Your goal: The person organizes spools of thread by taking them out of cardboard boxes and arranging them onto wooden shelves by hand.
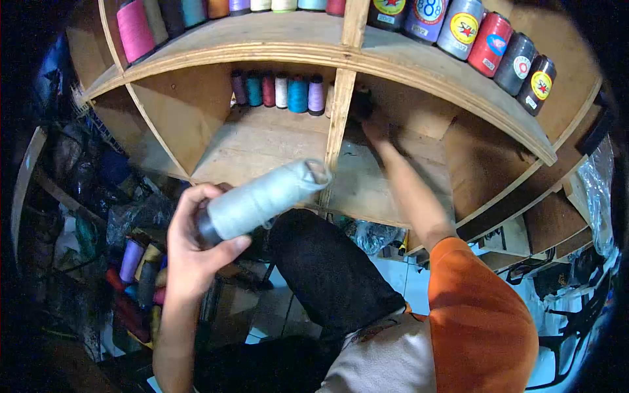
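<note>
My left hand (196,229) is wrapped around the dark base of a pale blue thread spool (265,200). The spool is tilted, its hollow top pointing up and to the right, in front of the lower shelf. My right hand (373,124) reaches deep into the lower right compartment, close to the wooden divider. Shadow covers its fingers, and a dark shape (361,103) is at them; I cannot make out whether it is a spool in their grip. Left of the divider, a row of thread spools (297,95) stands upright at the back of the shelf.
More thread spools, including a pink one (136,29) and a red one (490,40), line the upper shelf (262,42). Several loose spools lie in a pile (141,275) at lower left. Plastic bags (599,190) hang at the right. A divider (341,118) splits the lower shelf.
</note>
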### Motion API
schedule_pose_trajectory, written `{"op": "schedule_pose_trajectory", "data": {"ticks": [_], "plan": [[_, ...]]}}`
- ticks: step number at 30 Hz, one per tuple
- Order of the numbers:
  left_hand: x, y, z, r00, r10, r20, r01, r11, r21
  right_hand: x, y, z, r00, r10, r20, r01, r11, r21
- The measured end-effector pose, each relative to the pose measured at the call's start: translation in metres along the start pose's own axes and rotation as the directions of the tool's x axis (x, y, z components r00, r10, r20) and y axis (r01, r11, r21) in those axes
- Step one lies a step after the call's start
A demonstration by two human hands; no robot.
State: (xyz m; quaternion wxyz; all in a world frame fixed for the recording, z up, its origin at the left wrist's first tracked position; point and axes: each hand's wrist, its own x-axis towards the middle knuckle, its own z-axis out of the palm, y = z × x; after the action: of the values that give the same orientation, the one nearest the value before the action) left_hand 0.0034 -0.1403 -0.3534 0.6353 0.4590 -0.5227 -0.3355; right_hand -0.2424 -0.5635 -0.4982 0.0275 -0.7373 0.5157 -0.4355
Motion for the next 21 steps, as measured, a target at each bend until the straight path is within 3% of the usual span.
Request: {"op": "schedule_pose_trajectory", "data": {"ticks": [3, 4, 5, 6, 7, 8, 9, 10, 11, 13, 15, 16, 19, 20, 21], "plan": [[0.004, -0.010, 0.023, 0.988, -0.129, 0.082, 0.145, 0.961, -0.234, -0.021, -0.010, -0.016, 0.989, -0.123, -0.083, 0.140, 0.959, 0.248], [0.005, -0.013, 0.029, 0.986, -0.129, 0.101, 0.149, 0.965, -0.217, -0.034, -0.022, -0.030, 0.979, -0.165, -0.121, 0.197, 0.918, 0.344], [0.007, -0.017, 0.036, 0.985, -0.126, 0.122, 0.149, 0.969, -0.198, -0.047, -0.071, -0.086, 0.983, 0.026, 0.182, -0.063, 0.978, 0.197], [0.010, -0.023, 0.044, 0.982, -0.124, 0.142, 0.161, 0.944, -0.288, -0.063, -0.116, -0.138, 0.867, 0.253, 0.429, -0.270, 0.963, -0.022], [0.014, -0.026, 0.052, 0.979, -0.112, 0.172, 0.159, 0.944, -0.289, -0.083, -0.080, -0.132, 0.828, -0.098, 0.552, -0.266, 0.798, 0.541], [0.019, -0.030, 0.062, 0.985, -0.075, 0.154, 0.116, 0.954, -0.275, -0.105, -0.118, -0.167, 0.800, -0.259, 0.541, -0.138, 0.798, 0.586], [0.024, -0.034, 0.073, 0.990, -0.039, 0.138, 0.074, 0.962, -0.262, -0.135, -0.140, -0.190, 0.781, -0.151, 0.605, -0.431, 0.572, 0.698], [0.029, -0.037, 0.085, 0.990, -0.022, 0.137, 0.056, 0.968, -0.246, -0.153, -0.130, -0.186, 0.676, -0.328, 0.660, -0.632, 0.202, 0.748], [0.032, -0.040, 0.096, 0.991, -0.006, 0.136, 0.037, 0.972, -0.231, -0.169, -0.156, -0.195, 0.752, -0.301, 0.586, -0.616, -0.007, 0.787], [0.035, -0.059, 0.115, 0.984, 0.129, 0.122, -0.116, 0.987, -0.114, -0.187, -0.180, -0.194, 0.813, -0.058, 0.579, -0.581, -0.158, 0.799], [0.034, -0.060, 0.118, 0.966, 0.198, 0.168, -0.235, 0.943, 0.235, -0.194, -0.179, -0.186, 0.807, 0.080, 0.585, -0.570, -0.154, 0.807], [0.033, -0.055, 0.116, 0.966, 0.168, 0.199, -0.226, 0.919, 0.323, -0.194, -0.177, -0.181, 0.798, 0.140, 0.586, -0.568, -0.150, 0.810], [0.023, -0.035, 0.092, 0.967, 0.191, 0.169, -0.242, 0.897, 0.370, -0.167, -0.151, -0.183, 0.872, 0.180, 0.455, -0.458, -0.028, 0.889], [0.017, -0.033, 0.075, 0.961, 0.224, 0.162, -0.269, 0.890, 0.369, -0.151, -0.133, -0.181, 0.899, 0.228, 0.375, -0.427, 0.258, 0.867], [0.011, -0.023, 0.054, 0.936, 0.310, 0.168, -0.352, 0.797, 0.491, -0.126, -0.111, -0.175, 0.930, 0.239, 0.281, -0.367, 0.524, 0.769]]}}
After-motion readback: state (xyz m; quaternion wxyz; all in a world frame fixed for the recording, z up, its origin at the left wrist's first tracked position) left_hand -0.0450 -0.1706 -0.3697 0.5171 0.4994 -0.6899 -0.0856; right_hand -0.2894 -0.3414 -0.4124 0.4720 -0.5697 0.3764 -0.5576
